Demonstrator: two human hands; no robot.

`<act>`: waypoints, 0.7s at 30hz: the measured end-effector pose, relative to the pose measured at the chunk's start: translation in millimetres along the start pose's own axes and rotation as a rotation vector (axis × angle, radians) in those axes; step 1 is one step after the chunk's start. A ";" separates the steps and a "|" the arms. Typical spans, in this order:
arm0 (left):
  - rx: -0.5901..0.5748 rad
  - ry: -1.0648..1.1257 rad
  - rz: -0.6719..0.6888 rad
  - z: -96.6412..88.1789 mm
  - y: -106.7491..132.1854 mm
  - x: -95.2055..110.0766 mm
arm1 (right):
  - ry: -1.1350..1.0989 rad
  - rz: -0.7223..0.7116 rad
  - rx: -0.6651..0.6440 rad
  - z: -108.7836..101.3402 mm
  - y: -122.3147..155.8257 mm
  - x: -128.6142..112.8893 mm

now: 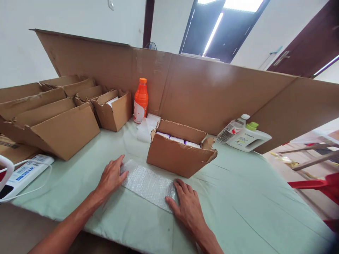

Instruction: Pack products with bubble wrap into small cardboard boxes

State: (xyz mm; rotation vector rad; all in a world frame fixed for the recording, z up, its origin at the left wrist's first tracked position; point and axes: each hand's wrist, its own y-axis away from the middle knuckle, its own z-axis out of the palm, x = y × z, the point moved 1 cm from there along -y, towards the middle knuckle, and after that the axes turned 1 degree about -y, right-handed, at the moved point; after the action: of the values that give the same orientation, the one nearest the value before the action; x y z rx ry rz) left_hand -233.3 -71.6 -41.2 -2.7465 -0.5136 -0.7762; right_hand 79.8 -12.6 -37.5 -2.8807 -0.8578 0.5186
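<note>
A flat, clear piece of bubble wrap (148, 183) lies on the green cloth in front of me. My left hand (112, 174) holds its left end, with the thumb over the edge. At the right end, my right hand (186, 201) grips the wrap between thumb and fingers. Just beyond it stands an open cardboard box (177, 155) with several white and purple packs (177, 140) inside. The lower parts of those packs are hidden by the box wall.
Several open cardboard boxes (66, 130) stand at the left, near a white power strip (26, 173). An orange bottle (141, 100), clear plastic (148, 127), a water bottle (233, 128) and a white jug (249, 139) line the back. A tall cardboard panel (217, 91) closes the far side.
</note>
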 end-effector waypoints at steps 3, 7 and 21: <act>-0.049 0.058 0.003 0.7 14.2 4.7 | -0.016 -0.039 -0.002 5.5 0.9 -0.9; -0.110 0.347 -0.069 -5.5 37.9 2.2 | -0.219 0.036 0.006 -0.2 11.3 10.8; -0.249 0.720 -0.402 -12.2 56.1 1.4 | -0.429 -0.001 -0.138 -8.1 12.9 1.9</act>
State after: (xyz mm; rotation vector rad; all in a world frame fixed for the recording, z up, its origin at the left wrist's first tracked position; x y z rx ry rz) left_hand -215.7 -126.2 -37.8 -2.3221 -0.8416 -1.9227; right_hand 90.7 -22.3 -32.8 -2.9352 -0.9794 1.1483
